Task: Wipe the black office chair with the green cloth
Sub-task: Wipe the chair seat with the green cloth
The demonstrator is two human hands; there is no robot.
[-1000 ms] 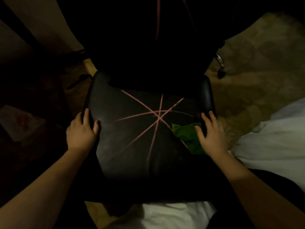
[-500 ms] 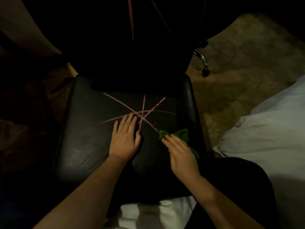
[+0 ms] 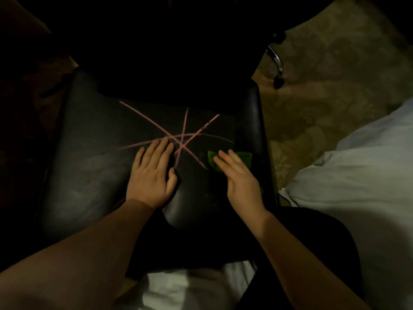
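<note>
The black office chair seat (image 3: 89, 166) fills the middle of the head view, with pink lines (image 3: 185, 135) crossing in a star at its centre. My left hand (image 3: 152, 175) lies flat on the seat with straight fingers, just left of the star. The green cloth (image 3: 243, 158) lies crumpled near the seat's right edge. My right hand (image 3: 239, 180) rests on the cloth with straight fingers, covering much of it. The chair's backrest at the top is too dark to make out.
A chrome chair part with a black tip (image 3: 278, 66) sticks out at the upper right over patterned carpet (image 3: 335, 74). White fabric (image 3: 357, 175) lies at the right and at the bottom centre. The left side is very dark.
A second ago both hands gripped the seat's side edges. My left hand moved to the seat's centre and my right hand came onto the cloth; both have stayed there since half a second ago.
</note>
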